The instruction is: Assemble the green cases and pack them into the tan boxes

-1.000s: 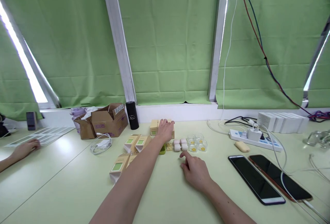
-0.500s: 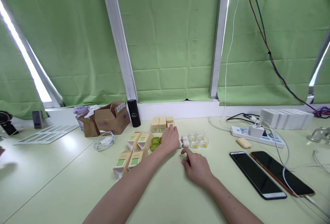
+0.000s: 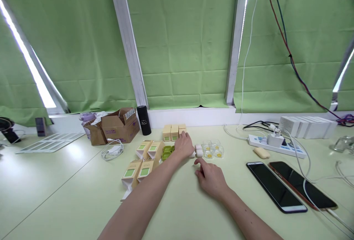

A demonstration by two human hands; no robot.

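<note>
My left hand [image 3: 184,146] reaches forward, its fingers bent down and drawn together in front of a row of small tan boxes [image 3: 174,133]. Its own back hides the fingertips and whatever is in them. Green square containers [image 3: 166,153] sit just left of it, and small white rounded pieces [image 3: 198,150] just right. My right hand [image 3: 211,178] rests nearer me on the table, index finger and thumb apart, holding nothing visible. Beyond it stand clear cups with yellow marks [image 3: 212,150]. Larger tan boxes with green labels [image 3: 135,170] lie left of my left forearm.
At the back left are a cardboard box [image 3: 120,125], a black cylinder [image 3: 143,120] and a white cable [image 3: 113,150]. On the right lie two phones [image 3: 276,186] [image 3: 304,184], a beige oval piece [image 3: 261,153], a power strip [image 3: 293,149] and white boxes [image 3: 306,127].
My left hand has shifted slightly forward and to the right, showing more of the green containers. My right hand has barely moved.
</note>
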